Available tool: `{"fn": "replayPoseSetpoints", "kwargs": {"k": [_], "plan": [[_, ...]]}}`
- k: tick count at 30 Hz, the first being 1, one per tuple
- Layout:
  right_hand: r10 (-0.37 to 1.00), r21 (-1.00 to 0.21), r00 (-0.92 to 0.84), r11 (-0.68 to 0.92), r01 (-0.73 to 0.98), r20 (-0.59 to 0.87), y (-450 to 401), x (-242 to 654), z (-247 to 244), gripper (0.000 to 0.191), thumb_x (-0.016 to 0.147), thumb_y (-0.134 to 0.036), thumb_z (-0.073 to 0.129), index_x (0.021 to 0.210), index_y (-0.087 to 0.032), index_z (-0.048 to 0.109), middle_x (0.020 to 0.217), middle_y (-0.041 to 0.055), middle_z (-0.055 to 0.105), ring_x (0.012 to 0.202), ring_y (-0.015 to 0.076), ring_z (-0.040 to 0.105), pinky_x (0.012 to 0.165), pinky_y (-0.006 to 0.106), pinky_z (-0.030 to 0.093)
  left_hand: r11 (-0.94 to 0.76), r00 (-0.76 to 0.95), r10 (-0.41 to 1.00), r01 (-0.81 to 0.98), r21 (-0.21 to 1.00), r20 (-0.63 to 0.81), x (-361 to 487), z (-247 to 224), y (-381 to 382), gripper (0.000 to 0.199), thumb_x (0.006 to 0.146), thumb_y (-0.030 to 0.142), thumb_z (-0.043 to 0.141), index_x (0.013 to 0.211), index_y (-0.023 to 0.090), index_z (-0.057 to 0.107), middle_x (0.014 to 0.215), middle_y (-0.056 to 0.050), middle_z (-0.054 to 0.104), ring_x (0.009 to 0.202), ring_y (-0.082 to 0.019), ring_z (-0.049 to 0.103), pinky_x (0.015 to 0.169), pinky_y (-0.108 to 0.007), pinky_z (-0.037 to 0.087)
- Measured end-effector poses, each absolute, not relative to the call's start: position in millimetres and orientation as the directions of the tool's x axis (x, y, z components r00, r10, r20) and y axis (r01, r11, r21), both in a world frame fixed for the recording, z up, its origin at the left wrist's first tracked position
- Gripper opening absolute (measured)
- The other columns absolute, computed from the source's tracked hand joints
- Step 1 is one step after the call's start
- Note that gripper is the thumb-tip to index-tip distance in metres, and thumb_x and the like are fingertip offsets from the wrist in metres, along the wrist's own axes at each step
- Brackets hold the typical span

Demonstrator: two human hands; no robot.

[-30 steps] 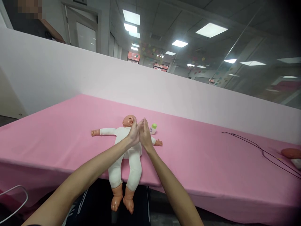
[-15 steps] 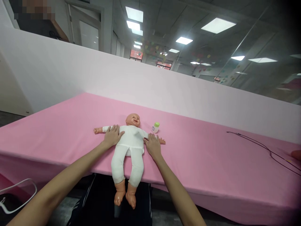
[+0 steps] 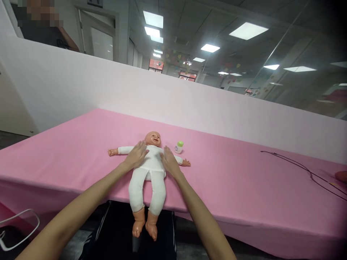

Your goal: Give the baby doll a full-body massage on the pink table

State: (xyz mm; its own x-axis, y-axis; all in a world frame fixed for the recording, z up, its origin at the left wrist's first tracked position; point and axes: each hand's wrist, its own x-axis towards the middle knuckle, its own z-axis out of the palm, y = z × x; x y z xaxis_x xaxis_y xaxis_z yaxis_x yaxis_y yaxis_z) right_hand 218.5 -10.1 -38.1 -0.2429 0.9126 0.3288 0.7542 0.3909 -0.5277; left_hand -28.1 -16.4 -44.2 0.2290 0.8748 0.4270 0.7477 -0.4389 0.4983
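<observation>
over doll, fingers closer together

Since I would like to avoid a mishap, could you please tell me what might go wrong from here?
The doll lies with its feet past the near edge of the pink-covered table, so a tug that way might slide it off. The green-capped bottle sits close to the right hand, so an outward sweep could bump it over.

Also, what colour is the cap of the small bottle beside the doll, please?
The cap is light green, seen in the head view.
</observation>
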Motion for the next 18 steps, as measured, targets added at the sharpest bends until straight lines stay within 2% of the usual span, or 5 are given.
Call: {"fn": "replayPoseSetpoints", "kwargs": {"k": [3,5,13,15,18], "plan": [[0.915,-0.555,-0.318,0.404,0.727,0.249,-8.6,206.1,-42.4,0.089,0.104,-0.073,0.021,0.161,-0.007,0.039,0.169,0.0198,0.035,0.159,0.03,0.029,0.131,0.048,0.02,-0.434,0.282,0.897,0.706,0.56,0.341,-13.5,-50.1,-9.3,0.073,0.106,0.056,0.028,0.161,0.009,0.037,0.17,-0.022,0.029,0.161,-0.033,0.02,0.13,-0.054,0.02],[0.925,-0.543,-0.295,0.38,0.749,0.24,-9.7,210.3,-47.2,0.083,0.106,-0.068,0.022,0.16,-0.007,0.04,0.168,0.02,0.037,0.158,0.0298,0.032,0.13,0.047,0.022,-0.378,0.246,0.921,0.755,0.536,0.303,-18.1,-57.4,-7.6,0.071,0.107,0.054,0.025,0.16,0.007,0.038,0.168,-0.023,0.033,0.16,-0.033,0.025,0.128,-0.053,0.022],[0.931,-0.239,-0.178,0.261,0.935,0.32,-21.9,256.8,-47.6,0.051,0.109,-0.042,0.034,0.135,-0.008,0.062,0.147,0.0245,0.059,0.142,0.038,0.047,0.12,0.051,0.03,-0.169,0.085,0.891,0.974,0.152,0.446,-70.1,-69.8,-25.5,0.071,0.104,0.054,0.036,0.153,0.004,0.051,0.162,-0.025,0.044,0.153,-0.04,0.036,0.126,-0.057,0.017],[0.935,-0.224,-0.094,0.178,0.958,0.343,-25.6,269.4,-41.9,0.052,0.109,-0.043,0.031,0.133,-0.01,0.064,0.139,0.0236,0.063,0.133,0.0377,0.053,0.113,0.049,0.035,-0.109,0.04,0.882,0.987,0.119,0.47,-82.4,-64.6,-30.3,0.071,0.103,0.055,0.04,0.151,0.004,0.053,0.16,-0.026,0.046,0.152,-0.043,0.037,0.125,-0.059,0.016],[0.907,-0.2,0.17,-0.098,0.975,0.386,-29.4,294.4,-35.0,0.061,0.108,-0.048,0.032,0.131,-0.003,0.064,0.129,0.0302,0.064,0.122,0.0425,0.056,0.102,0.052,0.041,0.017,-0.072,0.896,0.992,0.129,0.438,-107.4,-51.8,-35.8,0.063,0.101,0.055,0.047,0.137,0.006,0.065,0.152,-0.028,0.055,0.146,-0.048,0.042,0.12,-0.063,0.023]]}}
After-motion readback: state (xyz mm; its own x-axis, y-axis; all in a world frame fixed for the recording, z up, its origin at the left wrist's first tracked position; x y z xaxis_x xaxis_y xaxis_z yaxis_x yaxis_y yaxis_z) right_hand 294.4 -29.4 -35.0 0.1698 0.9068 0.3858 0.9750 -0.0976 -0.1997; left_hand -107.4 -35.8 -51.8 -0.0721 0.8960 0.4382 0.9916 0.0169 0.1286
